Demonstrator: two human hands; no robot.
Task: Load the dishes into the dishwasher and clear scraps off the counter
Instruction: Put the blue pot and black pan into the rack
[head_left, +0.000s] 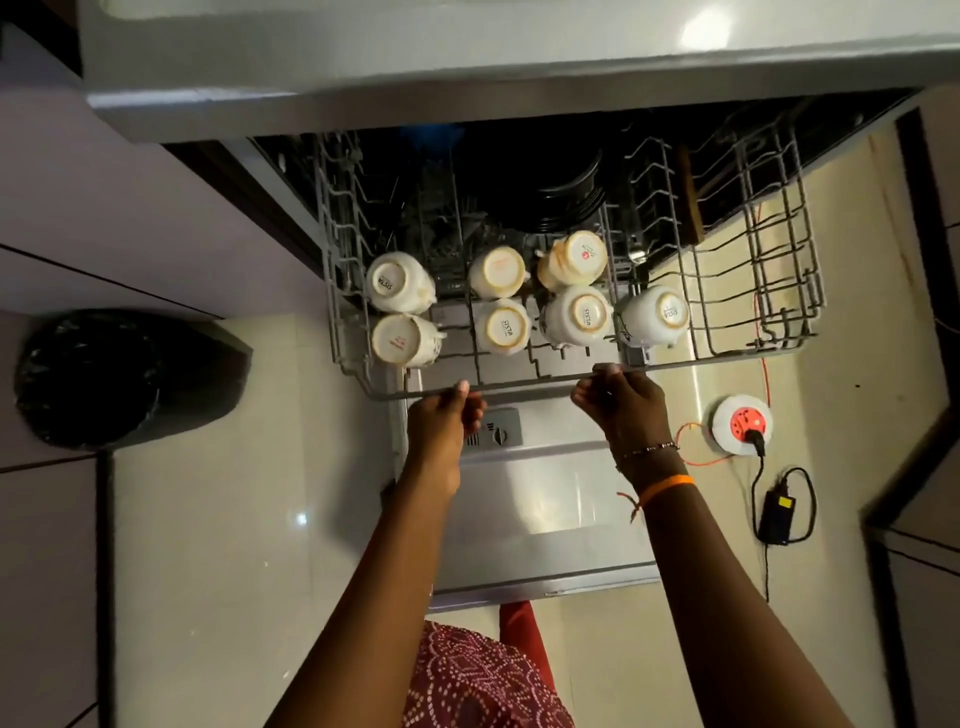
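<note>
- Both hands on the front rail of the upper rack (519, 383). Left hand (448, 415) curls round the rail toward its left end, thumb tip showing over the top. Right hand (621, 400) grips the same rail right of centre, fingertips hooked over it.
- Rack is pulled out over the open dishwasher door (545, 499), which lies flat under both forearms.
- Seven cups (501, 327) sit upside down in the rack, just beyond the hands, in two rows running left to right. They fill the stretch ahead of and between the two hands; one cup (655, 314) lies beyond the right hand and slightly past it.
- Right section of the rack, beyond and to the right of the right hand, holds only bare tines.
- Dark plates (569, 200) stand further in, deeper than the cups, below the rack in the tub; details dim.
- Key relation: the rail's long axis runs crosswise, left to right, and the rack's travel runs straight away from the hands toward the tub. Hands are set to either side of the rail's middle, so a push should go in square; judged, not seen.
- Likely step: sliding the rack, direction not readable from one moment.
- Bench edge (467, 78) overhangs beyond the rack; any scraps on it are out of view.
- Black-lined bin (124, 374) stands on the floor well left of the left hand.
</note>
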